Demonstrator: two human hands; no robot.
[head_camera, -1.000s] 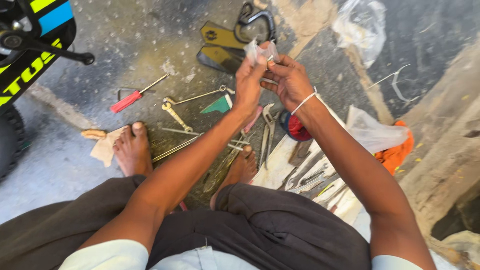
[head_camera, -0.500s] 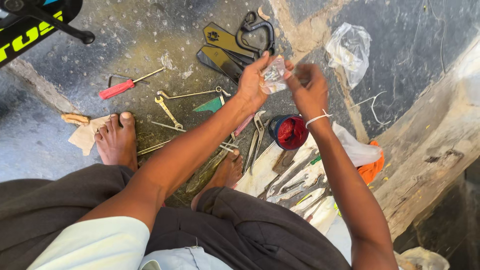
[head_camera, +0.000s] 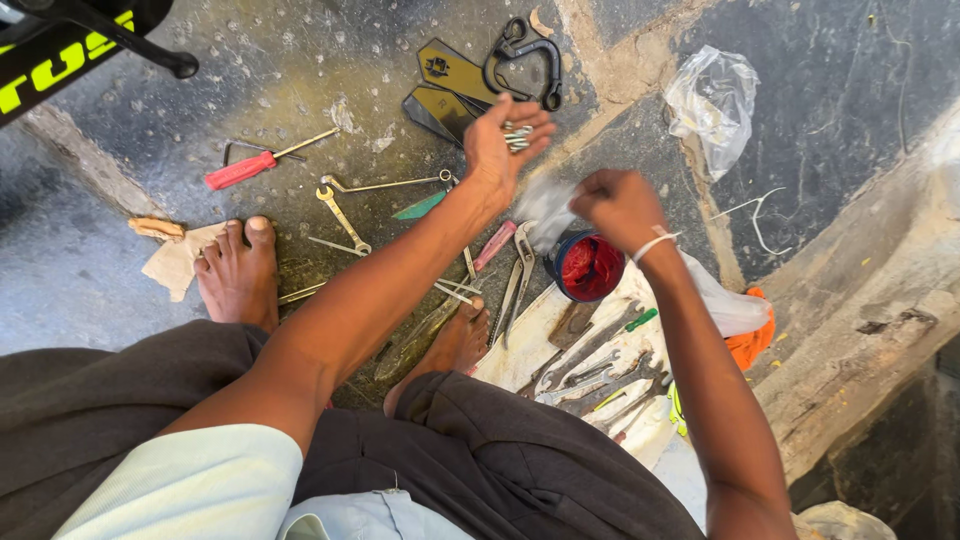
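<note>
We see the left hand (head_camera: 497, 150) raised palm-up over the floor (head_camera: 300, 70), fingers cupped around a small heap of metal fasteners (head_camera: 517, 135), likely nuts or washers, too small to tell which. Its grip is half curled, cradling them rather than pinching. The right hand (head_camera: 620, 205) sits just beside, above the red tin (head_camera: 588, 265), its grip closed on a thin clear plastic bag (head_camera: 545, 208), blurred. We judge the fasteners small, hard, dense for their size and quick to roll or spill, so a cupped palm suits them better than fingertips; the bag is limp, slippery and light, best pinched at its mouth. Around us on the floor: a red-handled screwdriver (head_camera: 240, 170), open-ended spanners (head_camera: 345, 220), pliers (head_camera: 520, 270), a black carabiner-like hook (head_camera: 525, 60), dark flat plates (head_camera: 450, 85), another crumpled clear bag (head_camera: 715, 100), more spanners on a pale cloth (head_camera: 520, 350). Bare feet (head_camera: 240, 275) rest among the tools.
</note>
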